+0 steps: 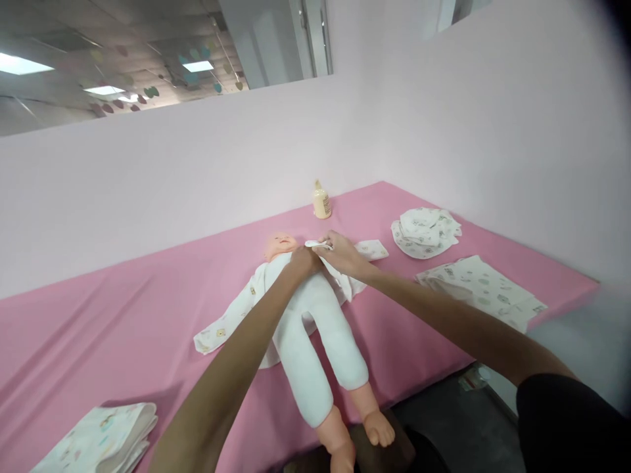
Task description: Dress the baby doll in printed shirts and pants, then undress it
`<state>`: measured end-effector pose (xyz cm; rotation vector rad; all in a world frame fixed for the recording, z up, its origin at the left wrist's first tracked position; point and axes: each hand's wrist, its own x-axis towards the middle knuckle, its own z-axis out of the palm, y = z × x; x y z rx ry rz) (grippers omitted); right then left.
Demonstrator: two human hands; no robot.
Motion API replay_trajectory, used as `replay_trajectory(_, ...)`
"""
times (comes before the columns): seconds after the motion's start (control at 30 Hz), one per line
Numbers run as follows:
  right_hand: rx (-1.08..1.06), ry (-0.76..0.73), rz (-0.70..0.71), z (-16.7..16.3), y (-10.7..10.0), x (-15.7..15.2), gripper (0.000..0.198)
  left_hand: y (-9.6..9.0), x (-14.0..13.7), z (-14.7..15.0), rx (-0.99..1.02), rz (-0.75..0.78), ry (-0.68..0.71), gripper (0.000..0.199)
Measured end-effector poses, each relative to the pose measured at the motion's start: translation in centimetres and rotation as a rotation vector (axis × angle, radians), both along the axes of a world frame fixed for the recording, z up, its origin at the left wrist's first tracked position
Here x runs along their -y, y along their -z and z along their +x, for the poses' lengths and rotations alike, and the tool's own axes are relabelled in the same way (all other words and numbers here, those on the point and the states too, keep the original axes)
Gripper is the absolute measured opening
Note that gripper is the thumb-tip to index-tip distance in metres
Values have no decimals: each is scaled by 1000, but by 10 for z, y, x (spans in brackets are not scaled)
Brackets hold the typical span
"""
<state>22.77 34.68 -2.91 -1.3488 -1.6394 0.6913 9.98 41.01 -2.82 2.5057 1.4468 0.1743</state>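
A baby doll (315, 295) with a white cloth body lies on its back on the pink-covered table, head away from me, feet over the front edge. Under it a white printed baby shirt (229, 322) is spread, its sleeves reaching out to both sides. My left hand (306, 261) is at the doll's upper chest near the shoulder, its fingers mostly hidden. My right hand (342, 253) is closed in a pinch on a white fold of the shirt beside the doll's shoulder. The doll's arm on that side is hidden by my hands.
A cream pump bottle (322, 201) stands at the back by the wall. On the right lie a printed baby hat or bib stack (426, 233) and folded printed cloth (486, 289). Another folded cloth (101, 437) lies front left. The pink table cover (162, 295) ends at the front edge.
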Motion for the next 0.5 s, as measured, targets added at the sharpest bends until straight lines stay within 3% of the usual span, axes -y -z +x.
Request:
replay_trajectory(0.1,85,-28,-44,16,14,19,47,-11,18,-18,-127,28,0,18)
replay_trajectory(0.17,182,-9,-71,22,24,33,53,-15,39,-33,-166,105,-28,26)
replay_trajectory(0.33,355,-69,-113,23,40,61,8,-6,111,-80,-89,290,-341,51)
replay_trajectory(0.5,370,-97,-103,22,39,62,22,20,164,-123,-25,146,-655,56)
